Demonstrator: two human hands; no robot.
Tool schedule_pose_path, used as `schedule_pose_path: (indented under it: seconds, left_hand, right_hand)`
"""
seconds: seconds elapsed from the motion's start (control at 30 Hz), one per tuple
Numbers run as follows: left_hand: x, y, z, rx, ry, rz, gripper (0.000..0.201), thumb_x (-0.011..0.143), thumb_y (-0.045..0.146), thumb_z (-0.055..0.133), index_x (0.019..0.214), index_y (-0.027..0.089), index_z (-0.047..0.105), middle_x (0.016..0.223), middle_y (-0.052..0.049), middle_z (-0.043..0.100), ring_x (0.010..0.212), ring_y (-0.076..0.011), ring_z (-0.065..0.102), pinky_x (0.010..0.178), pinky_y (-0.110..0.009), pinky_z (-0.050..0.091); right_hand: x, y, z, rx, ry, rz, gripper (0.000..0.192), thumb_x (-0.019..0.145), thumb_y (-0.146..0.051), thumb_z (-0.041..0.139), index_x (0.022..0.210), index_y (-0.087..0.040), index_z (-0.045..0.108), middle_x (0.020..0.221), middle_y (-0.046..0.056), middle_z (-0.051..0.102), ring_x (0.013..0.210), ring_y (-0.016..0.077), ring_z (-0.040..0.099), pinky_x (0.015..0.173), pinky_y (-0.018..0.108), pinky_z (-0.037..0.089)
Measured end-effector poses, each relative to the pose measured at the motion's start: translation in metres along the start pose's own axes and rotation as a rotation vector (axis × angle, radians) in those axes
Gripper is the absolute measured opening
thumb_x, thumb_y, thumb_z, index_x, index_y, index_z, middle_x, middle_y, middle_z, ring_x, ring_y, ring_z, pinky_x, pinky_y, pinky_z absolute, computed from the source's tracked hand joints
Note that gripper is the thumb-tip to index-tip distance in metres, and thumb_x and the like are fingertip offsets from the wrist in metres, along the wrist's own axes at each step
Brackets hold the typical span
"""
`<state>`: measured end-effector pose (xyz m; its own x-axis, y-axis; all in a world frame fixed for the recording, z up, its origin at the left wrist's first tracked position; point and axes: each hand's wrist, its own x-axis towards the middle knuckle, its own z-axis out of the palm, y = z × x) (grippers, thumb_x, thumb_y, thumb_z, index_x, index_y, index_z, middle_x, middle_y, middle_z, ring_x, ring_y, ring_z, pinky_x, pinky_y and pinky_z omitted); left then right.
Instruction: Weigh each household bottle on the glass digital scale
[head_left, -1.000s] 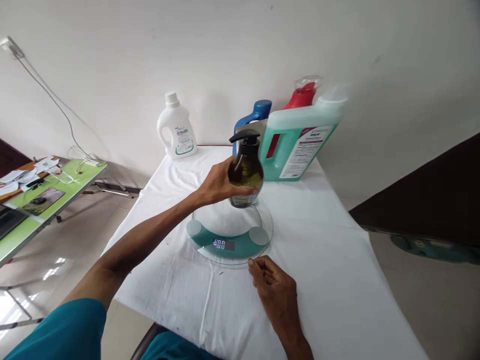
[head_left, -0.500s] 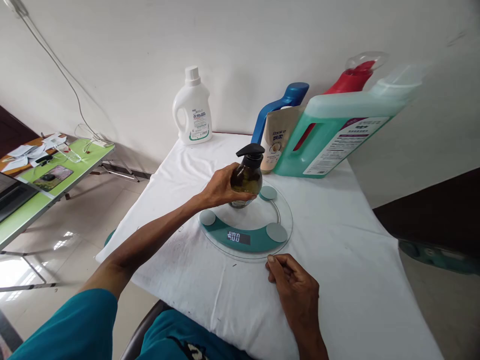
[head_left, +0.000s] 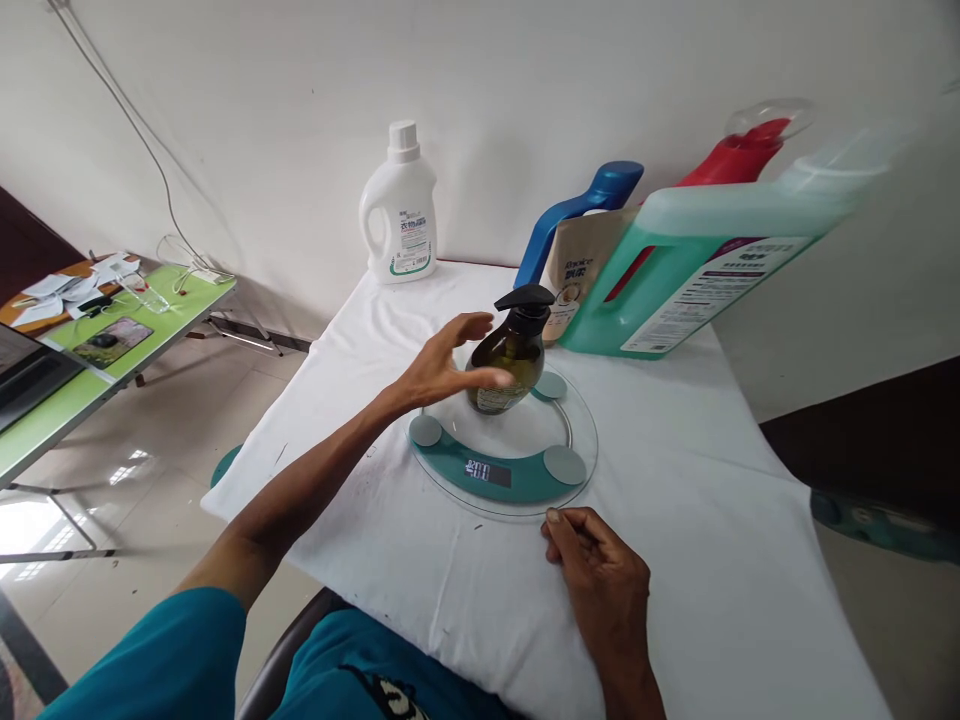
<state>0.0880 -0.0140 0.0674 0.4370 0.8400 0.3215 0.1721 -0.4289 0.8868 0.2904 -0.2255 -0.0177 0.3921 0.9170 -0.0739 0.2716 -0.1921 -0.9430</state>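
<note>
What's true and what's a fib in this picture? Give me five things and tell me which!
1. The brown-green, round-bellied pump bottle is on the round clear-glass scale with a teal band. True.
2. The person's left hand has a tight, closed grip around the bottle. False: its fingers are spread open, with the thumb in front of the bottle.
3. The white plastic jug with a handle has a red cap. False: its cap is white.
4. The person's right hand has curled fingers. True.
5. The big see-through green jug is left of the pump bottle. False: it is on the right.
</note>
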Motion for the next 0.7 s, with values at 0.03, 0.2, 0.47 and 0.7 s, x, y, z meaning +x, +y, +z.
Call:
schedule_pose_path:
  seconds: [0.03,0.2,0.47,0.7]
  left_hand:
    - [-0.003,-0.007,-0.005,-0.024,0.07,-0.015,0.067,0.087,0.064,0.076,0.136,0.021,0.061,0.144,-0.015,0.067,0.136,-0.0304,0.063,0.114,-0.045,0.051]
    - [-0.018,-0.062,-0.02,-0.055,0.475,-0.202,0.059,0.102,0.068,0.045,0.13,0.02,0.064,0.143,-0.016,0.068,0.135,-0.0286,0.064,0.115,-0.046,0.051]
    - [-0.021,-0.101,-0.019,-0.23,0.474,-0.295,0.067,0.103,0.073,0.037,0.13,0.017,0.063,0.14,-0.019,0.069,0.129,-0.0283,0.069,0.114,-0.047,0.054]
    - [-0.022,-0.106,-0.024,-0.257,0.44,-0.301,0.079,0.098,0.082,0.038,0.125,0.013,0.064,0.138,-0.024,0.069,0.125,-0.0297,0.071,0.113,-0.047,0.055]
  right_hand:
    - [0.0,0.0,0.0,0.003,0.001,0.002,0.038,0.091,-0.058,0.069,0.074,-0.024,0.063,0.061,0.0,0.061,0.06,0.0166,0.058,0.062,0.026,0.051]
    - [0.0,-0.001,0.001,0.015,0.011,-0.008,0.042,0.091,-0.06,0.069,0.072,-0.024,0.062,0.061,0.0,0.061,0.059,0.0166,0.058,0.06,0.027,0.049]
    - [0.0,-0.002,0.004,0.006,0.015,0.02,0.043,0.091,-0.061,0.069,0.072,-0.024,0.062,0.063,0.0,0.062,0.061,0.0166,0.057,0.059,0.028,0.044]
    - [0.005,0.005,0.003,-0.035,-0.007,-0.009,0.045,0.089,-0.064,0.067,0.071,-0.023,0.062,0.058,-0.001,0.059,0.056,0.0154,0.053,0.054,0.027,0.04]
